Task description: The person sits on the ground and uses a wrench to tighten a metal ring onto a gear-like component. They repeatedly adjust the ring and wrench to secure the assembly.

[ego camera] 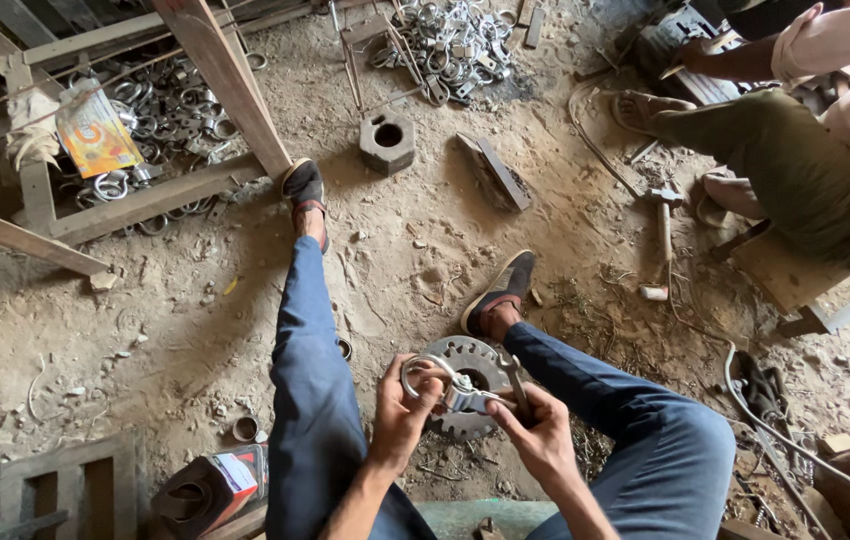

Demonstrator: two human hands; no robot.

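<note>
Both hands' fingers (415,395) grip a metal ring clamp (442,385) above dusty dirt floor (195,330) (scrap-strewn).

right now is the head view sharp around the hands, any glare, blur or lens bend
Head view: soft even daylight, faint shadows; left hand and right hand fairly sharp, holding a metal ring clamp with mild sheen, no hard glare; the toothed disc under it is clear; wide-lens bend tilts the wooden frame near the edges.

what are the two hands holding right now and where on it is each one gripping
The left hand pinches the round ring end of a shiny metal ring clamp; the right hand holds its other end, along with a thin tool.
</note>
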